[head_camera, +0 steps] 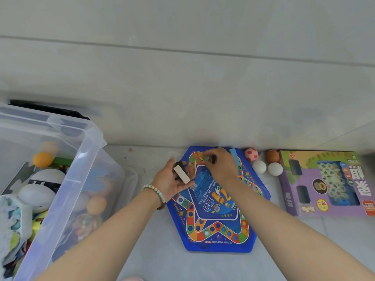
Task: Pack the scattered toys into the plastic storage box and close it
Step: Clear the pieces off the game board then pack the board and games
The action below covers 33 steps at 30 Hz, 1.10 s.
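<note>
In the head view the gathering step is in hand. The left hand (169,184) half curls its fingers around one pale block (181,175), with something dark behind it. The right hand (221,167) pinches a small dark piece (213,159) over the one blue board (215,226) on the floor (154,250). One blue bar (234,158) lies at the board's far edge. Four balls (259,166) sit by the wall: one pink, one brown, two white. One purple carton (304,199) lies to the right. The box (85,151) stands open at left, part filled. The next move is probably to carry both handfuls across and drop them into it.
</note>
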Motion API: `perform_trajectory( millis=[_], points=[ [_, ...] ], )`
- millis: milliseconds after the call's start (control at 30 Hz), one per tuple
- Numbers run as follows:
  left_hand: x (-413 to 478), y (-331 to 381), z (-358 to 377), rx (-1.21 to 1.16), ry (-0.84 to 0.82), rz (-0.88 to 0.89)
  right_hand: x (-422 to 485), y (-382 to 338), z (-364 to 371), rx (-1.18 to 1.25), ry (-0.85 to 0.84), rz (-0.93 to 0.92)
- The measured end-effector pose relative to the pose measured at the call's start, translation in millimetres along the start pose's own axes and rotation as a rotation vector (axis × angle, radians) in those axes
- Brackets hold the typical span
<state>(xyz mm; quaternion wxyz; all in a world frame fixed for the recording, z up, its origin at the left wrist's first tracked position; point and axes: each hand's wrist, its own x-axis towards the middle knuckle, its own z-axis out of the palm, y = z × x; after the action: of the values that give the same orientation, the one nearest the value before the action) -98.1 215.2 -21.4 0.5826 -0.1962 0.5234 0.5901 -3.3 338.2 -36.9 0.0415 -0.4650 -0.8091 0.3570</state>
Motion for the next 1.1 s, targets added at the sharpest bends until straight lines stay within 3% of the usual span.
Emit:
perform_trajectory(
  millis=[100,200,267,400,600,1000,1100],
  points=[
    [0.1,0.6,3.2,0.017,-0.028,-0.023,-3.9,-4.0,-3.3,0.122,0.028,-0.001],
    [0.0,0.7,8.1,0.002,-0.051,-0.037,-14.7,-13.7,-13.7,0.462,-0.15,-0.055],
    [-0.5,0.9,10.3,-0.043,-0.07,-0.049,-23.1,-12.5,-18.4,0.481,-0.197,-0.095],
    [3.9,0.4,10.4,-0.082,-0.011,-0.021,-23.9,14.3,-21.9,0.292,0.086,0.068],
    [3.9,-2.3,8.7,-0.14,-0.031,-0.04,-30.1,21.8,-6.1,0.1,0.085,0.161],
    [5.8,-6.8,6.4,-0.097,-0.034,-0.003,-39.3,24.0,1.0,0.228,0.155,0.13],
    [6.6,-8.3,6.3,-0.079,-0.032,0.0,-39.2,16.6,-3.9,0.507,0.119,0.208]
  ],
)
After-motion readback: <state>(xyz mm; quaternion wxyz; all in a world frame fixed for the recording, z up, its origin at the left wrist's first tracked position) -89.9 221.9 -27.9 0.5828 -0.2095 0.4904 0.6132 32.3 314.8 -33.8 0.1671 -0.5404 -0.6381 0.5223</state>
